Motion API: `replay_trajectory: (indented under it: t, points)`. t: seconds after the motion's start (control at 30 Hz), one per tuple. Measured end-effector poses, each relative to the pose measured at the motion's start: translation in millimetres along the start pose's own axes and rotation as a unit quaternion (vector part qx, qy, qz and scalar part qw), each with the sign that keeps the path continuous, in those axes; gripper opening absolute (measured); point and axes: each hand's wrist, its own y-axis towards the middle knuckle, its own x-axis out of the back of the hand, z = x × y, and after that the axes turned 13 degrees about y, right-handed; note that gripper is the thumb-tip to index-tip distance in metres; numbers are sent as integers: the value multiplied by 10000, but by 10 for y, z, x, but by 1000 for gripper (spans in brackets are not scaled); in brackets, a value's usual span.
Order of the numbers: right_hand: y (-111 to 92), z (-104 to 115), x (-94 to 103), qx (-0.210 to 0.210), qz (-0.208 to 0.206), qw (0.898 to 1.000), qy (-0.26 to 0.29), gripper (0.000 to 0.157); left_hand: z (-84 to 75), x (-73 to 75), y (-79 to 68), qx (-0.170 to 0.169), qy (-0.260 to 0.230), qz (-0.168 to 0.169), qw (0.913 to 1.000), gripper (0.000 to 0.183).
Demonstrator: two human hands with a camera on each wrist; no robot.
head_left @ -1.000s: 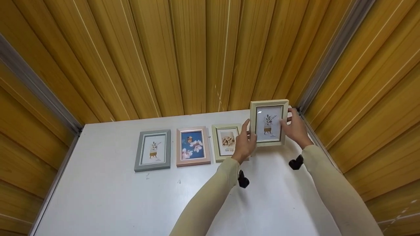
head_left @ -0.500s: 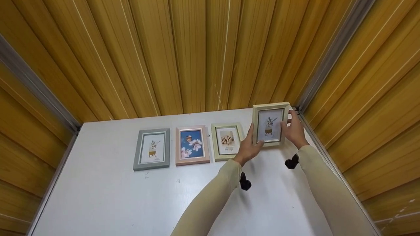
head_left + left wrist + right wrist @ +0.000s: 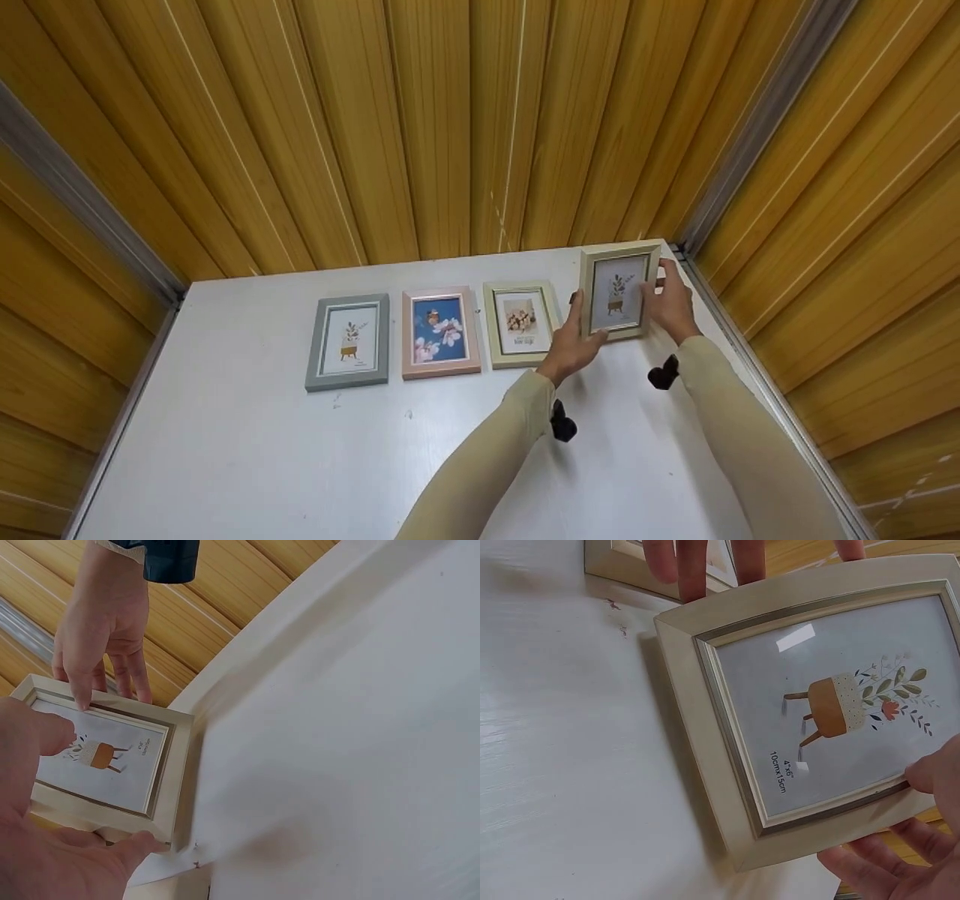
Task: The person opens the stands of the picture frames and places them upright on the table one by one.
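A cream picture frame (image 3: 651, 289) with a potted-plant print is held upright against the right end of the white board. My left hand (image 3: 574, 349) grips its left side, with the thumb at the lower left corner. On the opposite side my right hand (image 3: 670, 304) pinches the edge; in the right wrist view its thumb (image 3: 930, 769) lies on the front and its fingers (image 3: 870, 862) go round the border. A shadow runs along the frame's lower edge in that view. The frame's back is hidden.
Left of the held frame hang a pale green frame (image 3: 551, 300), a pink frame (image 3: 441, 370) and a grey-blue frame (image 3: 346, 382) in a row. The white board (image 3: 315, 465) meets yellow wood-look panels (image 3: 435, 135) above, with metal rails (image 3: 724, 195) at the corners.
The cream frame has moved down and slightly right, with both hands following. My left hand's thumb has shifted to the lower left corner. The other three frames have stayed in place.
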Motion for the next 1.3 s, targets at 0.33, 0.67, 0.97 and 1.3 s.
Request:
replay_trajectory:
  t: [0.33,0.67,0.97,1.3]
  points:
    - [-27,-44,-20,-120,-19,9999,119,52,26,-42,5,33,101,28,9999,88]
    - [-64,-76,-33,-94,-37,9999,97,53,59,-55,11,-27,184,67,9998,91]
    - [-46,-74,-42,-200,-30,9997,126,52,50,-62,49,130,227,140,9996,95]
    - [-32,-85,-21,-235,-103,9996,113,52,53,-80,78,87,235,201,9995,97]
